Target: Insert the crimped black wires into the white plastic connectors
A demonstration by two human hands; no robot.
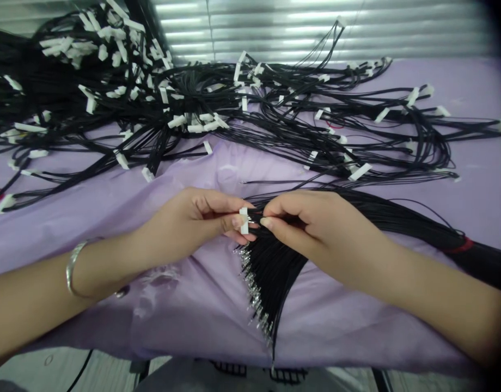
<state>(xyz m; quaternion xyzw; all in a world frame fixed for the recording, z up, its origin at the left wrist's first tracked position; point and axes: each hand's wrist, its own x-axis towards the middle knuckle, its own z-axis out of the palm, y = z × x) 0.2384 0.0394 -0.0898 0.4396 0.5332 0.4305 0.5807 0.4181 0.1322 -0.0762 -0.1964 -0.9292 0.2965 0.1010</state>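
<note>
White rectangular plastic connector housing (244, 221) held upright near the centre of the view, above the lilac-sheeted worktop (209, 321). Left grip (193, 220): housing pinched between thumb and fingers, thumb tip laid against its near face. Right grip (322, 223): thumb and forefinger pressed together on thin black wires just to the right of the housing, their silvery ends pointed towards it. Whether any wire is seated in the housing cannot be told.

Beneath both hands, a fanned bundle of thin black wires (279, 272) is spread, its tips ending in small silvery metal terminals (254, 296) set in a slanting row. Towards the right edge the bundle is gathered by a narrow red band (462, 245).

Across the back of the worktop, a tangled heap of black cables with white plastic ends (193, 90) is laid, piled thickest at the left. Behind it, a pale horizontal-slatted blind (283, 27) is seen. A silvery metal bangle (72, 267) is worn on the left wrist.

Writing: any marking on the housing is too small to be made out. Dark blocky marks (230, 369) are borne by grey fabric (185, 375) at the bottom edge, partly cut off; whether letters are formed cannot be told.
</note>
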